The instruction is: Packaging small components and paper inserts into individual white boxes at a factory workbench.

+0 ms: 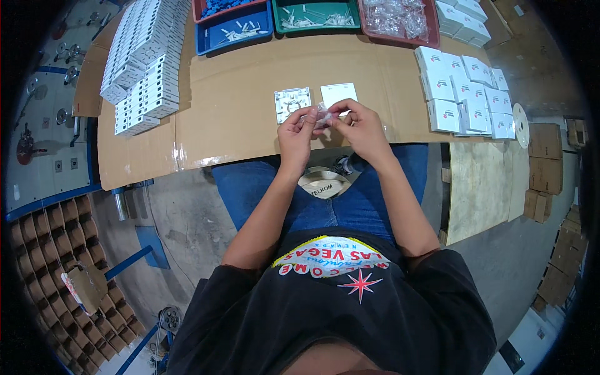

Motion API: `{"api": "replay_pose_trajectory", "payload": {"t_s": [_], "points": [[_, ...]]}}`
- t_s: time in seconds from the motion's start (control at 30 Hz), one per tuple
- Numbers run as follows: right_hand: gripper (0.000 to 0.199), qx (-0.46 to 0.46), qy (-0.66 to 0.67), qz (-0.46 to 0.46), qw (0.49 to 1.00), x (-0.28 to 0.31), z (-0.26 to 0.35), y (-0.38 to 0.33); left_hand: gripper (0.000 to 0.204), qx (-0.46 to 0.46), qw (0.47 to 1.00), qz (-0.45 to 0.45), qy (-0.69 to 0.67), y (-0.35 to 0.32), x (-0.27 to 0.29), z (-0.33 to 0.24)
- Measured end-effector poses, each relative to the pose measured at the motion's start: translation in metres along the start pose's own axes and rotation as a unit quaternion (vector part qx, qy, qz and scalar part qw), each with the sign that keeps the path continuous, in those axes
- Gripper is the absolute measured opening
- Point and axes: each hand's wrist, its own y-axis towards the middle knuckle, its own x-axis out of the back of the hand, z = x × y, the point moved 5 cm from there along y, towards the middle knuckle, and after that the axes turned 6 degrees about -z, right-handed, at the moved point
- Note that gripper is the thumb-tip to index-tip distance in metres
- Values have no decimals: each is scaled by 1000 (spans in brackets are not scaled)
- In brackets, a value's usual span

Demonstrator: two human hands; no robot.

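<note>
Between both hands, just above the near edge of the cardboard-covered table, is a small clear plastic bag (323, 115); its contents are too small to make out. My left hand (296, 132) pinches one side of it between thumb and fingers. On the other side, the fingertips of my right hand (362, 129) are closed on the bag too. Right behind my left hand lies an open white plastic box base (291, 100) with fittings inside. Beside it, behind my right hand, rests a flat white cover (338, 94), partly hidden by the fingers.
Tall stacks of white plastic boxes (147, 75) stand at the left. Along the back are a blue tray (234, 45) and a green tray (317, 28) of small white parts, and a red tray (431, 31) of clear bags. White printed boxes (445, 117) fill the right side.
</note>
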Motion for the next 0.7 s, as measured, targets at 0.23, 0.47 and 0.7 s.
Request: {"api": "replay_pose_trajectory", "payload": {"t_s": [0.23, 0.47, 0.7], "points": [[12, 20, -69, 3, 997, 2, 4, 0, 27, 2, 1000, -6, 5, 0, 2, -3], [11, 64, -69, -1, 996, 8, 15, 1, 30, -23, 999, -26, 9, 1, 2, -7], [11, -36, 4, 11, 999, 9, -5, 5, 39, 50, 998, 27, -9, -1, 0, -9]]}}
